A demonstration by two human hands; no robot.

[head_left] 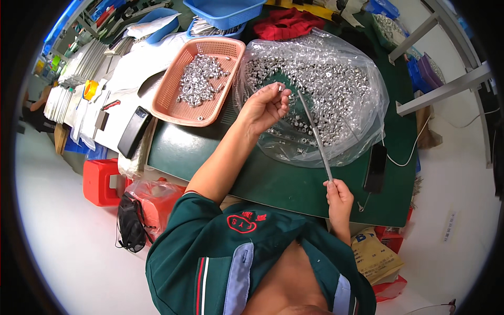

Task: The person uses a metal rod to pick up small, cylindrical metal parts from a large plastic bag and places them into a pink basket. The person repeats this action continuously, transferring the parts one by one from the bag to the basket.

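My left hand point(269, 107) is raised over the near-left side of a clear plastic bag point(375, 118). Between its thumb and forefinger it pinches a small silver metal part point(280, 88), mostly covered by the fingertips. My right hand point(339, 202), near the table's front edge, grips the lower end of a thin silver metal rod point(316, 134). The rod slants up and away to the left, its far tip just right of my left fingers and apart from them. Many small silver metal parts point(336, 79) lie spread on the opened bag beneath.
A salmon-pink plastic basket point(160, 102) with more small metal parts stands left of the bag on the green table point(268, 189). Behind are a blue basket point(226, 20) and a red cloth point(287, 23). Black phones point(375, 168) lie at both sides. A grey metal frame point(446, 89) rises at right.
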